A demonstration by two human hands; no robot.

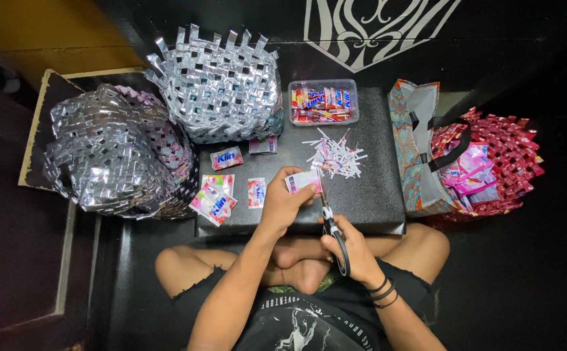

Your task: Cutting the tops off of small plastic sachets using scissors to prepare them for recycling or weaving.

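Observation:
My left hand [285, 198] pinches a small pink and white wrapper piece [304, 180] over the front of a low black table [378, 195]. In my right hand [350, 246] I grip black-handled scissors [329, 218]; their blades point up to the wrapper's right edge. Just beyond the wrapper lies a pile of thin white and pink cut strips [337, 155]. Flat wrappers [226, 158] [213, 200] [256, 192] lie on the table's left part.
Two woven silver baskets [222, 84] [111, 153] stand at the left and back. A clear plastic tub of wrappers [323, 102] sits at the table's back. On the right are a patterned tote bag [416, 146] and a woven red basket [501, 153] with pink packets. My crossed legs lie below.

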